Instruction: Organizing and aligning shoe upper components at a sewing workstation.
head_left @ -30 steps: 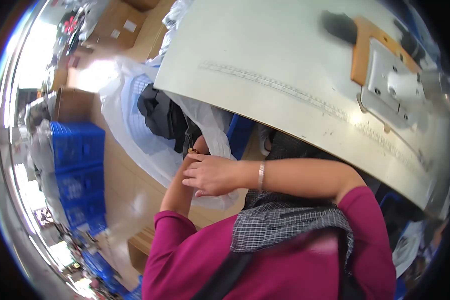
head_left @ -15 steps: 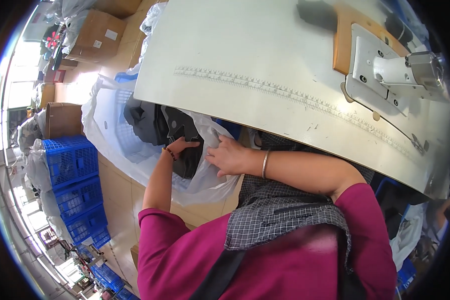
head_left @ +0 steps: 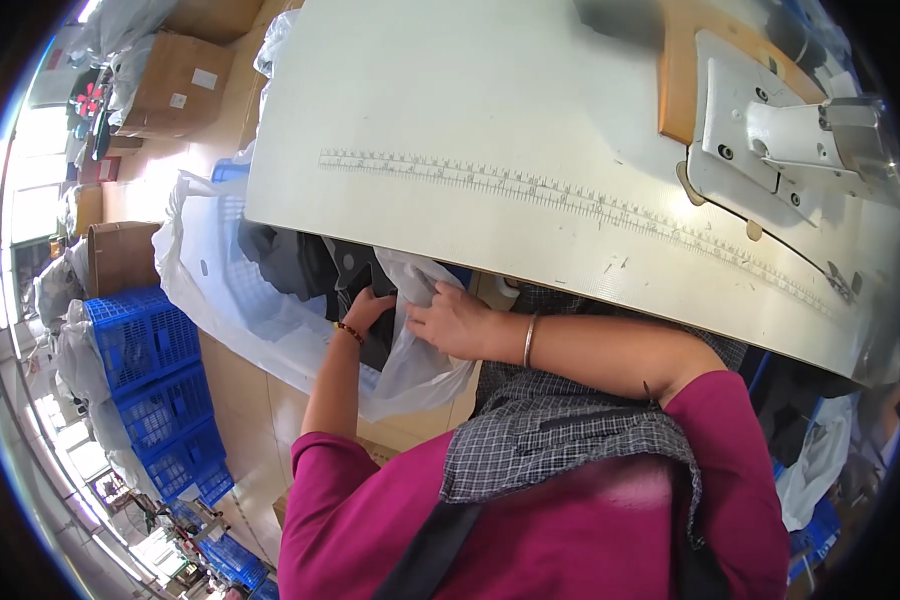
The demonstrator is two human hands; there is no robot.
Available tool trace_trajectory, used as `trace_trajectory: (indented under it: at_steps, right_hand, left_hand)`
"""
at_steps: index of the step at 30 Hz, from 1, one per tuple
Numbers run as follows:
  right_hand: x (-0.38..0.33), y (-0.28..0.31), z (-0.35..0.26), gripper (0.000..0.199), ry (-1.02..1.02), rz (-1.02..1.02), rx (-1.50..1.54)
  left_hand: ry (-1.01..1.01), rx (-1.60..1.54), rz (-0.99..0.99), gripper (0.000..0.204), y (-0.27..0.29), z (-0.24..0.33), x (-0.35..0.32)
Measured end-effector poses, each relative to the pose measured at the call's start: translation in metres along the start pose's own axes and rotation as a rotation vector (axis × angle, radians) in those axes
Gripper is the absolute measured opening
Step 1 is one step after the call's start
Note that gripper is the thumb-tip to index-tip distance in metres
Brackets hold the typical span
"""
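Note:
Just below the table's near-left edge, a translucent plastic bag point(head_left: 225, 325) lines a pale blue basket point(head_left: 232, 238). Flat black cut pieces point(head_left: 315, 268) lie inside it; their material is unclear, and the tabletop hides part of them. My left hand point(head_left: 368, 312), with a beaded bracelet at the wrist, reaches into the bag and grips the edge of a black piece, its thumb showing and some fingers hidden. Beside it, my right hand point(head_left: 454, 322), wearing a metal bangle, has its bent fingers closed on the bag's near-right side.
A white table point(head_left: 450, 110) with a printed ruler scale spans the top, its edge close above my hands. A sewing machine point(head_left: 770, 135) stands at its right. Blue crates point(head_left: 150, 345) are stacked at left, near cardboard boxes point(head_left: 180, 85). A checked apron point(head_left: 550, 450) covers my lap.
The view has shifted slightly, so the table and bag sit lower in it. My left hand has moved a little against the black pieces; my right hand stays at the bag.

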State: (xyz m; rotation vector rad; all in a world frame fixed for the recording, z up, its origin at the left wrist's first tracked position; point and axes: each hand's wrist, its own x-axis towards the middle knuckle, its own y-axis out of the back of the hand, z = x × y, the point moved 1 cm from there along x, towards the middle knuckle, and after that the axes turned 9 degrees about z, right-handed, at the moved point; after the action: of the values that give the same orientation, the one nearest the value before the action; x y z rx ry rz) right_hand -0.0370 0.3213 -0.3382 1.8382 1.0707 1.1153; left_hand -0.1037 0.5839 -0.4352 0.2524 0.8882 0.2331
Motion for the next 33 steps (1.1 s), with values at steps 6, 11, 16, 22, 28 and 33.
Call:
trace_trajectory:
  at_steps: [6, 11, 16, 22, 28, 33]
  right_hand:
    - [0.001, -0.006, -0.003, 0.024, -0.034, 0.083, 0.010]
    - [0.005, -0.005, -0.004, 0.026, -0.028, 0.085, -0.088]
    - [0.016, 0.005, -0.003, 0.033, -0.038, -0.108, -0.164]
    - [0.013, 0.005, 0.009, 0.024, -0.084, -0.029, -0.055]
    - [0.018, 0.053, -0.003, 0.032, 0.008, -0.235, 0.112]
    - [0.022, 0.159, -0.035, 0.045, -0.059, 0.515, 0.585]
  left_hand:
    - [0.127, -0.128, -0.170, 0.051, 0.013, 0.013, 0.002]
    - [0.159, -0.042, -0.138, 0.050, 0.018, 0.031, 0.004]
    - [0.221, -0.207, -0.244, 0.051, 0.087, 0.025, 0.004]
    - [-0.101, -0.671, -0.428, 0.085, 0.159, 0.048, -0.053]
    - [-0.576, -1.029, -0.497, 0.106, 0.126, 0.112, -0.160]
    - [-0.932, -1.160, -0.576, 0.121, 0.069, 0.151, -0.219]
